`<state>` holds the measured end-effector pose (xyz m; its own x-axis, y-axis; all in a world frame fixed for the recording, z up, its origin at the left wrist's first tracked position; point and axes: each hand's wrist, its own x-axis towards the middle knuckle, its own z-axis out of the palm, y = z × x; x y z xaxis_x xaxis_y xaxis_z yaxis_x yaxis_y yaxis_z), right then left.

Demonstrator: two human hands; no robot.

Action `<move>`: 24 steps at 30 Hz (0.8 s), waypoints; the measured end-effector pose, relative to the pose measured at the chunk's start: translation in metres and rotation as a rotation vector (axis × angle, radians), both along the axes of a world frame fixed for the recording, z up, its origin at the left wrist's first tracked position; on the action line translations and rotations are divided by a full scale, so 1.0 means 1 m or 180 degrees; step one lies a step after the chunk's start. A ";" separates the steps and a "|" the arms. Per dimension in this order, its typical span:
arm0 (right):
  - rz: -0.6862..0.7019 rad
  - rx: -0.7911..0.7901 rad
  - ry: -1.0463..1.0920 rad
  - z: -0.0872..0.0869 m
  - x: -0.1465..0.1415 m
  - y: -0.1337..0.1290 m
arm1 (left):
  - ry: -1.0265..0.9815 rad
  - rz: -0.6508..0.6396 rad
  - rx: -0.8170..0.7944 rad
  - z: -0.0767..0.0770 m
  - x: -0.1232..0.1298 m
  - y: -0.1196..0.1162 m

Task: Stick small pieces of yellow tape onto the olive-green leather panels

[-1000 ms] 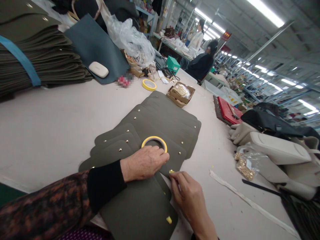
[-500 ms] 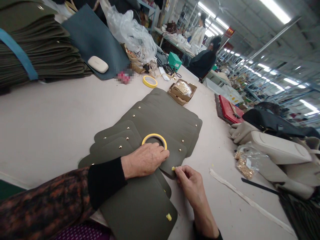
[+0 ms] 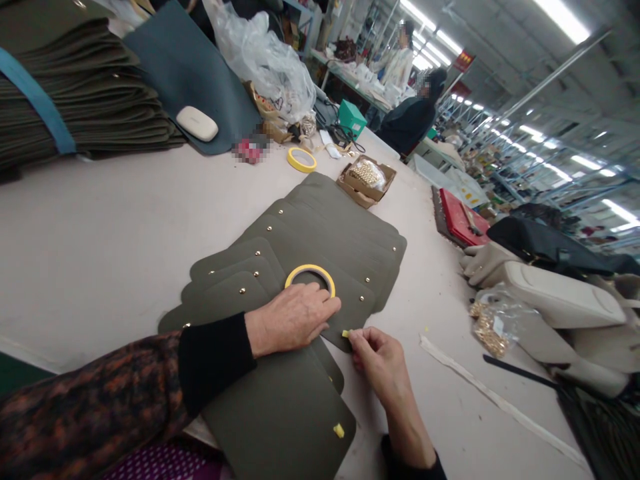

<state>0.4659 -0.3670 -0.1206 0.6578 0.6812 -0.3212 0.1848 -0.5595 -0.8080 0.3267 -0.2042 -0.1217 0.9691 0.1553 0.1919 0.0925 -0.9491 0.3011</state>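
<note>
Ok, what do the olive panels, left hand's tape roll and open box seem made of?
Panels: probably leather or faux leather; smooth, matte face. Tape roll: perhaps paper or plastic; dull yellow side, grey inner ring. Box: likely cardboard; matte brown, folded flaps.

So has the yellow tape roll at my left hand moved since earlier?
No; the tape roll keeps its spacing from the nearest gold stud to its left.

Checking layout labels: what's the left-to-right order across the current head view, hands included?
Strapped olive stack → rounded white case → left hand → small yellow tape piece → right hand → clear bag of gold-coloured pieces.
</note>
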 end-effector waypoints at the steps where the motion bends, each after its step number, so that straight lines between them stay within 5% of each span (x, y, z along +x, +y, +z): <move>1: 0.0045 -0.0077 -0.0221 0.001 -0.002 0.002 | -0.0003 -0.0005 -0.0008 0.000 0.000 0.000; 6: 0.0274 -0.0249 -0.1326 0.003 -0.010 0.007 | -0.0011 0.0009 -0.0059 -0.001 0.000 0.000; 15: 0.0500 -0.0026 -0.2190 0.007 0.003 -0.007 | -0.0073 -0.0051 -0.0053 0.000 -0.002 0.002; 20: 0.2003 0.0334 -0.2861 0.015 0.001 -0.009 | -0.0120 -0.0188 -0.0065 0.001 -0.002 0.004; 24: 0.2396 -0.0100 -0.3271 0.015 -0.001 0.003 | -0.0117 -0.0236 -0.0119 0.001 -0.001 0.005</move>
